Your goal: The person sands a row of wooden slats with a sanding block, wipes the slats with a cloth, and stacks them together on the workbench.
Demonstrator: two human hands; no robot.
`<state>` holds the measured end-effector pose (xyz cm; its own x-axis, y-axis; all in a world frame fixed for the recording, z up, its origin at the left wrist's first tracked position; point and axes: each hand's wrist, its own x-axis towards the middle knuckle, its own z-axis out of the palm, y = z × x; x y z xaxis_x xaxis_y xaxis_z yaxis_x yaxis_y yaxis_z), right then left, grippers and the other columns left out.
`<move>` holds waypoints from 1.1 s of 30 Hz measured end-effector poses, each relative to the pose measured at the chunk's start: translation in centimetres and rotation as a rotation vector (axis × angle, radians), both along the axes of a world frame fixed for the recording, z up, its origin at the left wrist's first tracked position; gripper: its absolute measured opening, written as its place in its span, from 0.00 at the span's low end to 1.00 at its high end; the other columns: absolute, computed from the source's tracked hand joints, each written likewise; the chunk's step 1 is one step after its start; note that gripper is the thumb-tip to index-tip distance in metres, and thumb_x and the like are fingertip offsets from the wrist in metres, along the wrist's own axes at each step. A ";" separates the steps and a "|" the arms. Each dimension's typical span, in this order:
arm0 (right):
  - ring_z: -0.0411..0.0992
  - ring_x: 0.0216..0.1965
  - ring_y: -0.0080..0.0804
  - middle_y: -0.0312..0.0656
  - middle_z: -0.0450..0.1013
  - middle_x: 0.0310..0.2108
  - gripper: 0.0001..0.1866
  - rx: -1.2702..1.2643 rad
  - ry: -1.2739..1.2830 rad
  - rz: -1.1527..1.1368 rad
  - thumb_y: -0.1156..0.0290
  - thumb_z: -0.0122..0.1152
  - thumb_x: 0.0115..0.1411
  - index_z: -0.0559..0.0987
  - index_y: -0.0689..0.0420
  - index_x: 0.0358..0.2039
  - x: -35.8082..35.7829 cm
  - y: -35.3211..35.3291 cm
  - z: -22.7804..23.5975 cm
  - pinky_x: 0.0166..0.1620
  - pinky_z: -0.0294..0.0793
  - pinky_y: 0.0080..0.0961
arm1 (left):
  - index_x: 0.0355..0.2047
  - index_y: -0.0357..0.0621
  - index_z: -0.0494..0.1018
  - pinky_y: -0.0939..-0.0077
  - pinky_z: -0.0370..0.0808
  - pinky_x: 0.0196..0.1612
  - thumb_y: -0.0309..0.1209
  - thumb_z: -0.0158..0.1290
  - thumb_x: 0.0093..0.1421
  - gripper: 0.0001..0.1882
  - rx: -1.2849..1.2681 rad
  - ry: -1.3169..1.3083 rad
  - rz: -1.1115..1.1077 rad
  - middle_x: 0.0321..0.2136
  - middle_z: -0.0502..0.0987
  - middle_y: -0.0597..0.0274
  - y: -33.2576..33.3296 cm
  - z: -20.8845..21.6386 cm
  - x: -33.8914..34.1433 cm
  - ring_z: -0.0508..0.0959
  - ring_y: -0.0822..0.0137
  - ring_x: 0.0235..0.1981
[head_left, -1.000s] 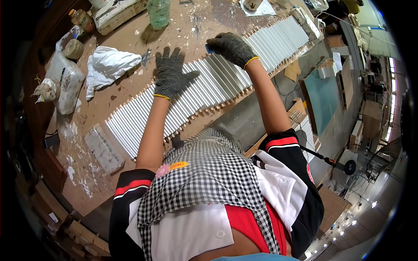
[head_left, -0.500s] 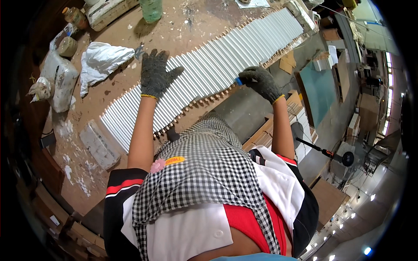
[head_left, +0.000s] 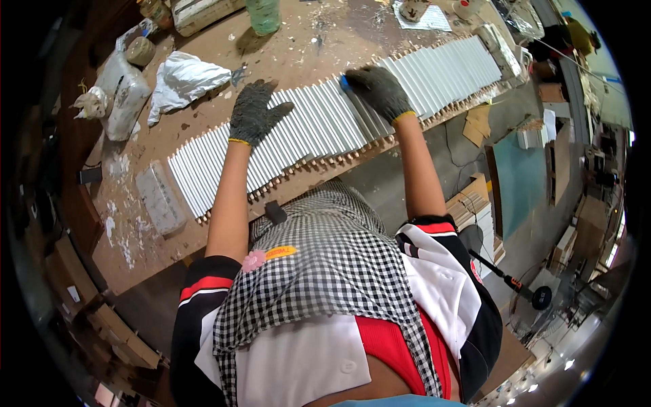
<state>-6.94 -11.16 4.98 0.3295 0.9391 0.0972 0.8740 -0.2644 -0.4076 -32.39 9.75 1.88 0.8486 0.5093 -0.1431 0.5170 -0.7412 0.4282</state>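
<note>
A long row of thin white-grey rods [head_left: 312, 119] with bare wood-coloured ends lies side by side across the workbench. Over the left part of the row rests my left hand [head_left: 252, 117], in a dark knitted glove, fingers spread flat and thumb out. My right hand [head_left: 381, 93], gloved the same way, is curled over the rods right of the middle. At its fingertips, by the row's far edge, shows a small blue piece [head_left: 344, 83]; most of it is hidden by the glove, so its kind is unclear. The rods beside this hand look darker.
Paint spots cover the workbench [head_left: 308, 51]. A stained block [head_left: 161, 200] lies at the row's left end, another [head_left: 498, 51] at its right end. Farther left are a crumpled white cloth [head_left: 183, 81] and a smeared white jug [head_left: 127, 98]. A greenish container [head_left: 263, 17] stands at the back.
My right hand has moved from the near edge of the rods across to their far edge, carrying the blue piece. My left hand stays on the rods. The whole view has shifted slightly.
</note>
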 end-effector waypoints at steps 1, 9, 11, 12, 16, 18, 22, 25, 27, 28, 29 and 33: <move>0.78 0.42 0.46 0.44 0.81 0.40 0.13 -0.023 -0.010 0.031 0.61 0.62 0.67 0.85 0.50 0.48 -0.6 -1.5 1.1 0.48 0.78 0.41 | 0.65 0.44 0.71 0.56 0.57 0.73 0.65 0.56 0.62 0.44 0.011 -0.009 0.010 0.66 0.70 0.49 0.1 -0.3 -0.3 0.63 0.49 0.71; 0.79 0.43 0.38 0.39 0.82 0.39 0.15 -0.195 0.350 -0.056 0.74 0.69 0.59 0.86 0.49 0.48 -2.0 -11.8 5.3 0.47 0.80 0.35 | 0.66 0.44 0.70 0.57 0.65 0.70 0.65 0.58 0.60 0.45 -0.087 -0.071 0.027 0.63 0.73 0.44 0.0 0.5 -0.5 0.70 0.46 0.66; 0.78 0.42 0.38 0.41 0.81 0.43 0.15 0.042 0.246 -0.015 0.71 0.67 0.62 0.84 0.47 0.50 -3.0 -9.3 5.5 0.46 0.80 0.35 | 0.70 0.44 0.64 0.57 0.67 0.68 0.66 0.59 0.58 0.50 -0.178 -0.045 0.054 0.63 0.73 0.45 0.2 0.5 -0.4 0.71 0.47 0.65; 0.78 0.42 0.39 0.41 0.81 0.42 0.15 0.063 0.174 0.026 0.70 0.66 0.63 0.84 0.46 0.51 -3.4 -7.3 5.4 0.46 0.80 0.36 | 0.73 0.46 0.58 0.58 0.68 0.68 0.64 0.61 0.58 0.52 -0.181 -0.012 0.068 0.64 0.73 0.48 0.3 0.5 -0.2 0.72 0.48 0.66; 0.78 0.43 0.46 0.44 0.80 0.41 0.13 0.002 -0.041 0.137 0.70 0.59 0.67 0.83 0.44 0.51 -3.5 1.4 2.0 0.48 0.79 0.41 | 0.77 0.48 0.47 0.59 0.69 0.67 0.68 0.61 0.55 0.61 -0.226 -0.032 0.082 0.65 0.73 0.52 0.2 0.8 -0.4 0.72 0.48 0.65; 0.78 0.44 0.48 0.45 0.80 0.42 0.14 -0.046 -0.117 0.204 0.74 0.56 0.66 0.82 0.45 0.49 -4.5 5.4 1.6 0.49 0.79 0.43 | 0.77 0.47 0.46 0.59 0.70 0.67 0.72 0.59 0.53 0.64 -0.238 -0.030 0.101 0.65 0.72 0.51 0.5 0.6 -0.9 0.73 0.47 0.65; 0.78 0.45 0.49 0.46 0.79 0.39 0.13 -0.109 -0.206 0.224 0.75 0.58 0.63 0.83 0.45 0.46 -3.7 8.6 0.0 0.48 0.79 0.46 | 0.76 0.41 0.48 0.59 0.74 0.62 0.68 0.58 0.57 0.61 -0.194 0.028 0.045 0.62 0.73 0.39 0.7 1.0 -0.5 0.76 0.46 0.61; 0.79 0.47 0.51 0.46 0.79 0.40 0.13 -0.316 -0.332 0.175 0.75 0.60 0.61 0.84 0.45 0.44 -3.8 9.6 1.4 0.51 0.79 0.46 | 0.76 0.39 0.48 0.59 0.75 0.61 0.67 0.59 0.56 0.61 -0.170 -0.084 0.010 0.60 0.74 0.35 1.1 -0.2 -1.1 0.77 0.45 0.59; 0.79 0.47 0.50 0.46 0.80 0.42 0.14 -0.177 -0.147 0.207 0.75 0.59 0.62 0.84 0.45 0.45 -4.2 9.7 0.5 0.51 0.79 0.45 | 0.76 0.41 0.48 0.58 0.73 0.63 0.69 0.58 0.56 0.62 -0.208 -0.031 0.013 0.62 0.73 0.39 1.5 0.0 -1.0 0.75 0.45 0.61; 0.79 0.47 0.50 0.46 0.80 0.42 0.14 -0.184 -0.150 0.201 0.75 0.59 0.62 0.84 0.45 0.45 -4.1 9.5 0.4 0.51 0.79 0.45 | 0.76 0.43 0.47 0.58 0.71 0.66 0.71 0.57 0.55 0.62 -0.243 0.023 0.008 0.64 0.71 0.42 1.5 0.4 -0.8 0.73 0.44 0.64; 0.79 0.47 0.50 0.46 0.80 0.43 0.14 -0.280 -0.226 0.152 0.76 0.58 0.63 0.84 0.45 0.46 -4.0 9.2 0.4 0.51 0.79 0.44 | 0.76 0.43 0.47 0.58 0.71 0.66 0.71 0.57 0.55 0.62 -0.248 0.018 0.001 0.64 0.71 0.42 1.4 0.6 -0.7 0.73 0.44 0.64; 0.80 0.46 0.48 0.47 0.81 0.43 0.16 -0.190 -0.270 0.041 0.77 0.58 0.64 0.84 0.44 0.48 -5.4 9.1 1.1 0.51 0.80 0.42 | 0.76 0.42 0.46 0.58 0.72 0.65 0.72 0.57 0.54 0.64 -0.251 0.024 -0.012 0.64 0.72 0.41 1.9 0.6 -1.0 0.74 0.45 0.63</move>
